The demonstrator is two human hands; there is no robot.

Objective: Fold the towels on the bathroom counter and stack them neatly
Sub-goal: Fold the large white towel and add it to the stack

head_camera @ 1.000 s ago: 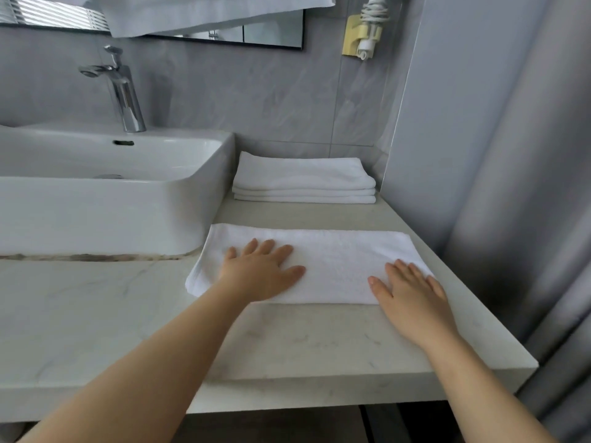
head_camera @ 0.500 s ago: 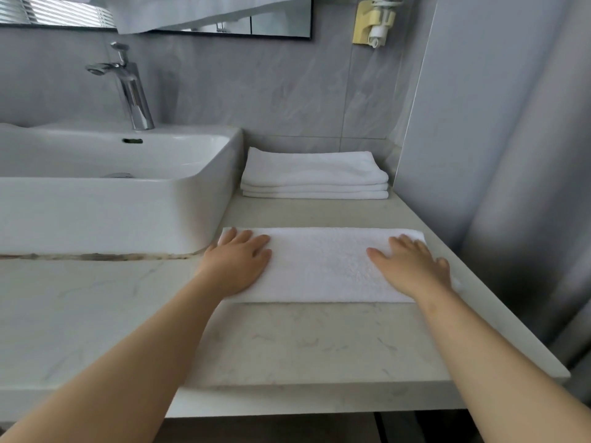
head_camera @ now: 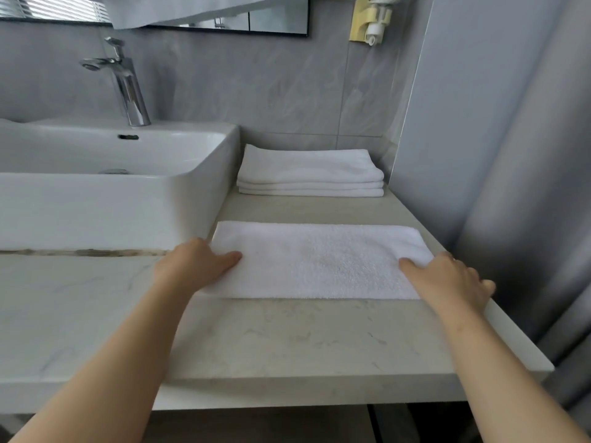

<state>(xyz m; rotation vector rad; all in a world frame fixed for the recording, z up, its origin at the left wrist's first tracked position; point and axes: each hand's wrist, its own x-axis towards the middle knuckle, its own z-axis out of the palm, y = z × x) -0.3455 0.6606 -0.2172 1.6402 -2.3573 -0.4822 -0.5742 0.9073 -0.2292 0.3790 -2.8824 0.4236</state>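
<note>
- Surroundings: I see a white rectangular basin (head_camera: 112,187) on the left of the counter (head_camera: 287,340), its right wall just beside the work area; a chrome tap (head_camera: 128,87) rises behind it. A mirror edge (head_camera: 224,24) and a yellow wall holder (head_camera: 367,22) hang above, and a grey curtain (head_camera: 527,187) closes the right side.
- Materials: the counter is pale, faintly veined stone with a square front edge. The folded towel (head_camera: 319,262) is white terry, a flat long rectangle lying across the counter's right half. A stack of folded towels (head_camera: 310,174) sits behind it against the tiled wall.
- Hands: my left hand (head_camera: 192,266) grips the towel's left end, thumb on top and fingers curled at the edge. My right hand (head_camera: 447,279) holds the right end likewise, thumb lying on the cloth, fingers wrapped over the counter's side.
</note>
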